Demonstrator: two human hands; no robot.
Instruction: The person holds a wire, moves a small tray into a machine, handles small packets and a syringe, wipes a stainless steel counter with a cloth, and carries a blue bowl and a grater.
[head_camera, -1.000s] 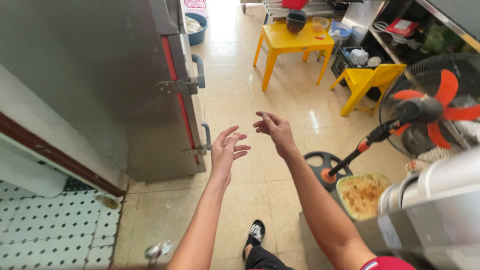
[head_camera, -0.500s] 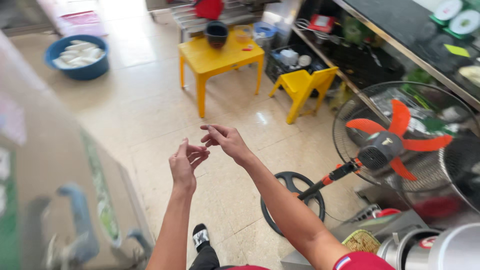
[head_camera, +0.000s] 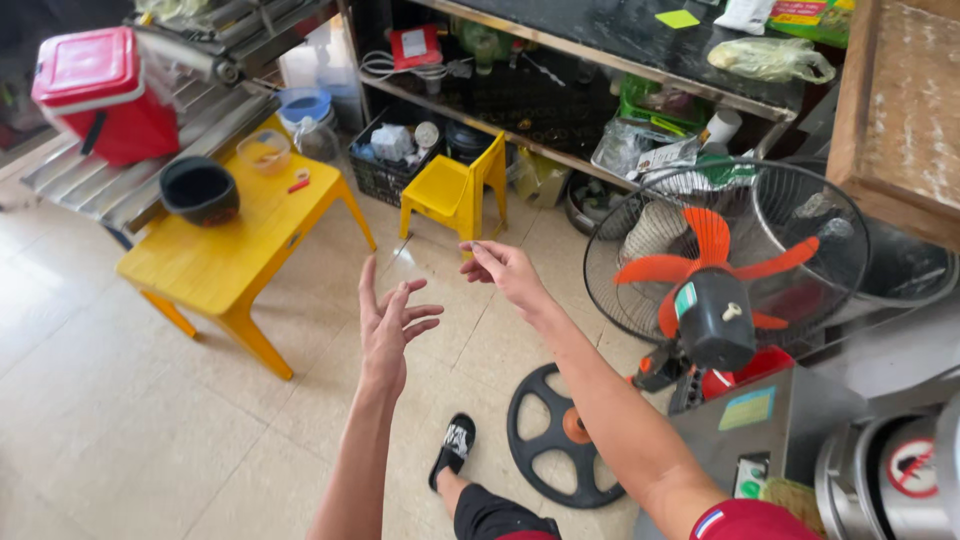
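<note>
Landmark: yellow table (head_camera: 215, 262). A red cooler (head_camera: 100, 92) sits behind it on metal racking; a black bowl (head_camera: 199, 189) rests on its top. Right of the table, the left hand (head_camera: 392, 325) hangs mid-air, fingers spread wide, holding nothing. Further right, the right hand (head_camera: 503, 270) is loosely curled, also empty. A yellow stool (head_camera: 452, 186) is nearest, beyond both hands. Far right of the table stands a floor fan (head_camera: 715, 265) with orange blades, tilted towards the walkway.

yellow table (head_camera: 215, 262), black bowl (head_camera: 199, 190), red cooler (head_camera: 103, 92), orange-bladed fan (head_camera: 715, 265)
</note>
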